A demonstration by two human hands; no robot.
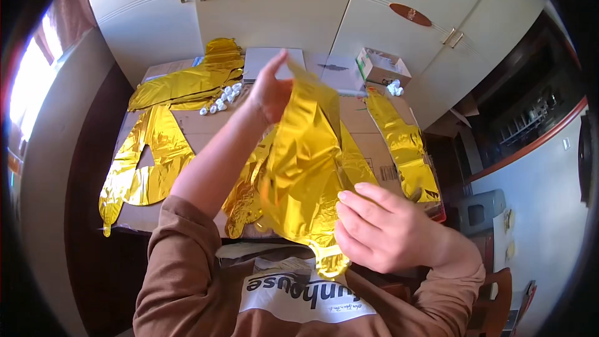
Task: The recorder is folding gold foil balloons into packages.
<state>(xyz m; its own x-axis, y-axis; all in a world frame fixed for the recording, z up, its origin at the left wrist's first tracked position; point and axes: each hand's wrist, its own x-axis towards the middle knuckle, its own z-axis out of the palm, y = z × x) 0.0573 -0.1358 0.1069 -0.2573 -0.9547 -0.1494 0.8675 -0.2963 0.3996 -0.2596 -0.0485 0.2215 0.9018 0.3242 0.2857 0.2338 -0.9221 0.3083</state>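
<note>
A crumpled, flat gold foil balloon [306, 168] stands raised in front of my chest, its narrow tab end hanging down near my shirt. At its upper left edge, my left hand [272, 95] holds it, thumb up and the other fingers mostly hidden behind the foil. My right hand [384, 228] is closed on the lower right edge, fingers bent against the foil. Behind it, more gold foil [243, 203] lies on the cardboard-covered table [206, 125]. An A-shaped gold foil balloon [156, 181] lies flat to the left.
Folded gold foil balloons [187, 84] lie at the back left beside small white pieces [223, 100]. A long gold foil balloon [402, 143] lies at the right. An open box [384, 67] and a white bundle [395, 88] sit at the back right, before pale cabinets [274, 12].
</note>
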